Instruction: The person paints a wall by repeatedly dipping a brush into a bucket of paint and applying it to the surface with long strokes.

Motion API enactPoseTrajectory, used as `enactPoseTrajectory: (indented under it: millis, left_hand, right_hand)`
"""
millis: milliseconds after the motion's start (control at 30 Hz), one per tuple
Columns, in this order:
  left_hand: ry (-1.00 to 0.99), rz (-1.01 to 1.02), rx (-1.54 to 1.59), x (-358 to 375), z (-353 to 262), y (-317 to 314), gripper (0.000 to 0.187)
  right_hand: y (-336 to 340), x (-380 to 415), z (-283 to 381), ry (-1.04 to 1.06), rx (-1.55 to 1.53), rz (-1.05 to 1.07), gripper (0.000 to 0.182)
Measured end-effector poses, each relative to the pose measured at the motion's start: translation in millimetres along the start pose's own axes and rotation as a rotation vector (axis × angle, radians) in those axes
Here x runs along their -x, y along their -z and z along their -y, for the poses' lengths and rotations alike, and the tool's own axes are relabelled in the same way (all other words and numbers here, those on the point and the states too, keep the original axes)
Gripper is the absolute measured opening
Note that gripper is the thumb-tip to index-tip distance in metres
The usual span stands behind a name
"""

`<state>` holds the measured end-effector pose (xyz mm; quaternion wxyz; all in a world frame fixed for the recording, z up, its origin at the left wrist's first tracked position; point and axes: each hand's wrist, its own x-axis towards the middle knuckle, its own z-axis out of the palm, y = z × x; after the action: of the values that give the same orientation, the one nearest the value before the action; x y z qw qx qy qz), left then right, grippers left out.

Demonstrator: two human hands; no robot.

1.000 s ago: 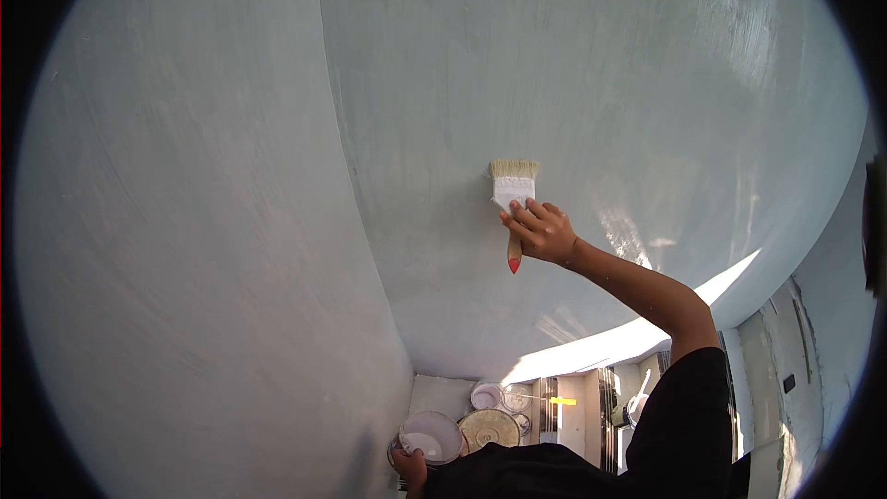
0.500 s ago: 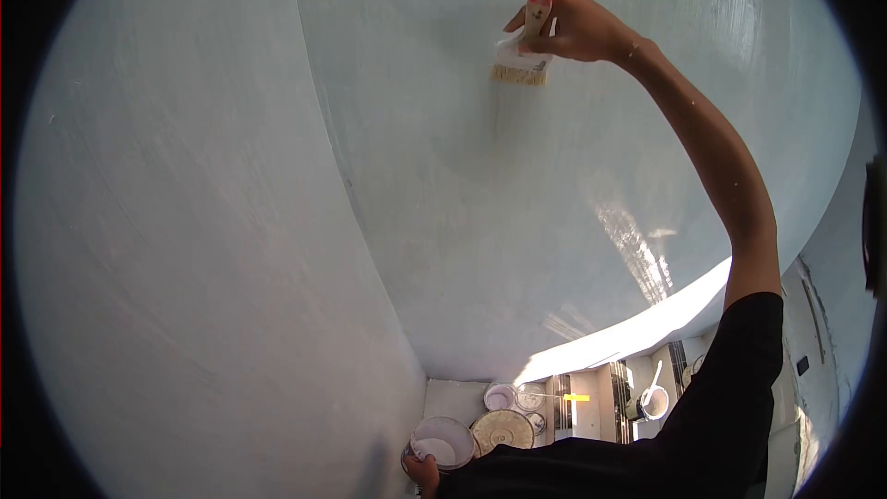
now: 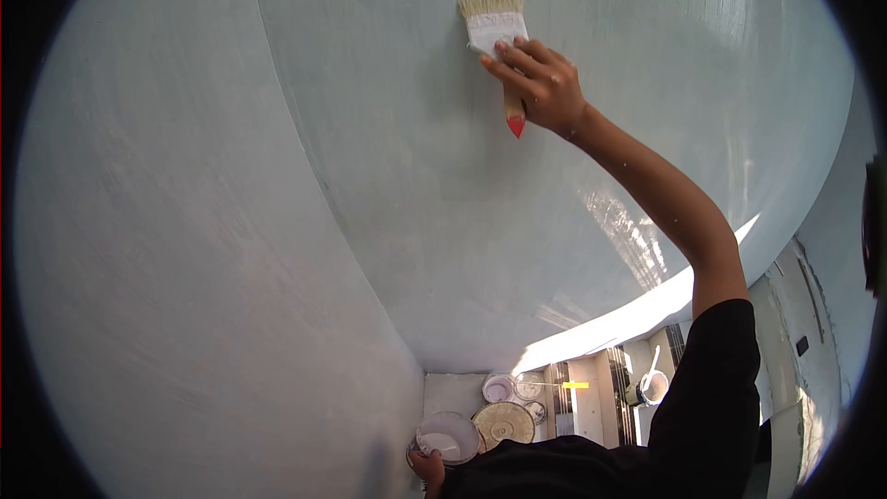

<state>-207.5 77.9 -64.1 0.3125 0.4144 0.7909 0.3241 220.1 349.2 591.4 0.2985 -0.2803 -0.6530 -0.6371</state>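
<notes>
My right hand (image 3: 545, 83) is closed round a wide paintbrush (image 3: 496, 30) at the upper middle, against the pale grey-green wall (image 3: 443, 185). The pale bristles point up and the red-tipped handle hangs below my fingers. Down at the bottom, my left hand (image 3: 427, 467) grips the rim of a paint bucket (image 3: 459, 429) that has pale paint inside.
A round, stained lid (image 3: 504, 423) lies beside the bucket. Smaller paint pots (image 3: 498, 389) stand behind it. Steps (image 3: 586, 416) with dark striped edges run to the right, bearing a yellow-handled tool (image 3: 575, 385) and another bucket (image 3: 654, 387) with a stick in it.
The paintbrush has turned over: its bristles pointed down before and now point up, a little higher on the wall. My right wrist and forearm have dropped lower. My left hand still holds the bucket.
</notes>
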Motion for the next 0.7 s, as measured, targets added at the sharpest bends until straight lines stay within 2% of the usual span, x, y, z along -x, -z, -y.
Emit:
enactPoseTrajectory:
  millis: [33,167,233,300,367,400,433,467,500,533,567,633,700]
  left_hand:
    - [-0.012,0.005,0.010,-1.9,-0.7,1.7,0.040]
    - [-0.028,0.004,0.064,-1.1,0.9,-7.5,0.039]
    - [-0.037,-0.003,0.064,-2.7,-3.5,-6.1,0.038]
    - [-0.043,-0.005,0.044,-1.0,-6.7,-4.5,0.038]
    - [-0.044,-0.002,0.031,-4.1,-7.7,-6.4,0.038]
    - [-0.043,0.006,0.021,-2.7,-7.3,-8.1,0.038]
    - [-0.036,0.010,0.019,-0.3,-8.5,-10.2,0.038]
    - [-0.029,0.011,0.013,0.2,-10.8,-11.1,0.038]
    - [-0.023,0.008,0.008,-0.5,-11.8,-9.6,0.039]
    - [-0.002,0.006,-0.001,-0.7,-9.6,-8.6,0.039]
    - [0.018,0.001,-0.007,-0.6,-8.5,-9.0,0.040]
    - [0.037,-0.030,-0.010,-1.9,-4.9,-10.3,0.041]
    - [0.035,-0.075,-0.014,-0.9,5.1,-11.4,0.042]
  right_hand:
    - [1.7,37.2,34.0,-0.025,-0.056,0.044,0.045]
    - [46.3,127.3,154.4,-0.017,-0.286,0.421,0.039]
    - [59.3,145.4,188.7,-0.065,-0.436,0.600,0.037]
    - [64.9,133.0,192.8,-0.124,-0.556,0.729,0.032]
    - [51.7,101.4,171.6,-0.130,-0.553,0.627,0.024]
    - [47.2,71.9,147.8,-0.250,-0.617,0.662,0.016]
    - [32.6,51.7,121.2,-0.334,-0.657,0.566,0.007]
    - [22.3,26.9,85.0,-0.358,-0.571,0.806,0.011]
    - [21.7,-7.4,54.2,-0.453,-0.471,0.927,0.015]
    - [17.2,-26.8,24.2,-0.451,-0.559,0.853,0.021]
    - [17.7,-48.5,-0.5,-0.353,-0.522,0.794,0.023]
    - [24.5,-97.1,-41.0,-0.369,-0.406,0.750,0.026]
    - [3.8,-121.1,-96.3,-0.293,-0.382,0.393,0.029]
